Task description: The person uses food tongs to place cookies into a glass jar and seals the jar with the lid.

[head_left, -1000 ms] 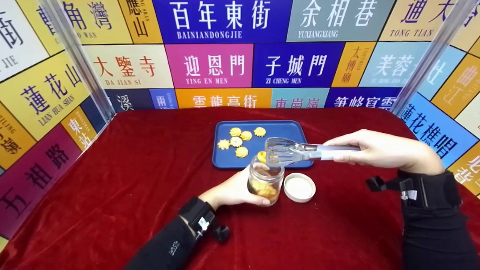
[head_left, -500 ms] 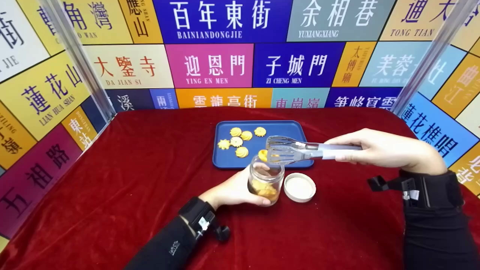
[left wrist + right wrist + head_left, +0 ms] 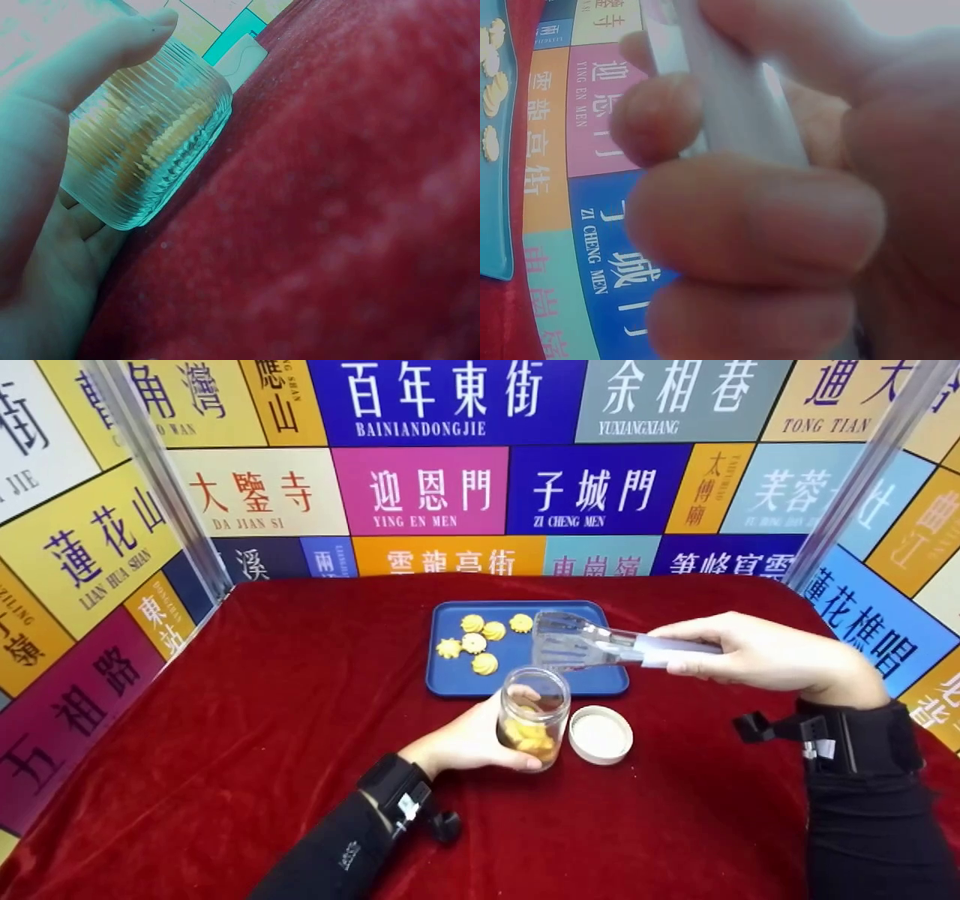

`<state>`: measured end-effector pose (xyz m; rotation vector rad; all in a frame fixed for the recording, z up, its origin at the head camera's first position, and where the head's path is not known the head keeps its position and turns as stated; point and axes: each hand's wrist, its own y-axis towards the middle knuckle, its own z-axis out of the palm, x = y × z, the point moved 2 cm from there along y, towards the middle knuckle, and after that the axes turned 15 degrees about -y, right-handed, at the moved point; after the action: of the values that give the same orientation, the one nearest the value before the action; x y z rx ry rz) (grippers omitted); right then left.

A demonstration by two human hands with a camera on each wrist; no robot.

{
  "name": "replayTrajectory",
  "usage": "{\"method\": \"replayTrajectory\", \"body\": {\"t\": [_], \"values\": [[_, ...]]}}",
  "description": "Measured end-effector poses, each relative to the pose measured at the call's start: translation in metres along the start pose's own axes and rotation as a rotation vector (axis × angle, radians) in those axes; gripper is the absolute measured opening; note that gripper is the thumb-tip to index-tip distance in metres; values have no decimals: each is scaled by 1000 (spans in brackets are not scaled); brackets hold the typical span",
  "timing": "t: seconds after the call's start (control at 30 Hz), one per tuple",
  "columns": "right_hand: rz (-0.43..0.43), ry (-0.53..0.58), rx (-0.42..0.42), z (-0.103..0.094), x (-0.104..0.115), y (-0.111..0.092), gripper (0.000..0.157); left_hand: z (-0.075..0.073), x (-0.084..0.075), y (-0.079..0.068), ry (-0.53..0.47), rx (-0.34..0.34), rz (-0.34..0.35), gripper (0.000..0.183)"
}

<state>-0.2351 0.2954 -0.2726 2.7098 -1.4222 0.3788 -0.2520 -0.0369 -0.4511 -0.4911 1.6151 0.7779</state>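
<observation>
My left hand [image 3: 461,742] grips a clear glass jar [image 3: 551,706], its thumb and fingers wrapped round the side. The jar is open at the top and holds several yellow cookies [image 3: 531,739]. In the left wrist view, the jar's ribbed wall [image 3: 176,90] shows cookies stacked inside. My right hand [image 3: 757,656] holds a pair of clear-headed tongs [image 3: 611,645] by the handles. The tongs' heads are apart above the jar's far side, with no cookie visible between them. Close up in the right wrist view, curled fingers [image 3: 742,217] surround the pale handle.
Behind the jar lies a blue tray [image 3: 465,687] with several swirled cookies [image 3: 474,643] on its left half. A round white lid [image 3: 601,735] rests just right of the jar. Red cloth [image 3: 300,697] covers the table, and a sign-covered wall [image 3: 420,487] stands behind it.
The cookie held by the tongs at the jar's mouth has been let go and is now inside the jar. The tongs have risen slightly away from the rim. My left hand stays put.
</observation>
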Motion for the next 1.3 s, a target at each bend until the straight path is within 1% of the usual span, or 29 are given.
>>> {"method": "replayTrajectory", "body": {"t": [0.13, 0.17, 0.27, 0.37, 0.53, 0.63, 0.73, 0.9, 1.1, 1.2, 1.3], "values": [[3, -7, -65, 6, -8, 12, 36, 0, 1, 1, -4, 10, 8, 83], [19, -9, -77, 8, -10, 16, 38, 0, 1, 2, -3, 11, 9, 83], [44, -5, -108, 19, -16, 30, 42, 0, 0, 2, -1, 12, 9, 84], [50, -16, -140, 31, -17, 42, 42, 0, 0, 1, 1, 8, 7, 84], [65, -43, -196, 58, -10, 63, 45, 0, -1, 1, 10, 3, 11, 84], [89, -51, -206, 78, -2, 77, 47, 0, -1, 1, 11, 11, 15, 84], [107, -77, -223, 94, 6, 87, 47, 0, 0, 1, 16, 15, 24, 85], [133, -118, -242, 109, 13, 95, 42, -1, -1, 1, 12, 19, 42, 84], [141, -167, -236, 120, 19, 98, 39, -1, -1, 1, 10, 31, 54, 85], [131, -194, -240, 123, 21, 98, 38, 0, -2, 2, 17, 32, 54, 86], [102, -218, -245, 125, 23, 98, 36, 0, -3, 2, 17, 35, 58, 88]]}}
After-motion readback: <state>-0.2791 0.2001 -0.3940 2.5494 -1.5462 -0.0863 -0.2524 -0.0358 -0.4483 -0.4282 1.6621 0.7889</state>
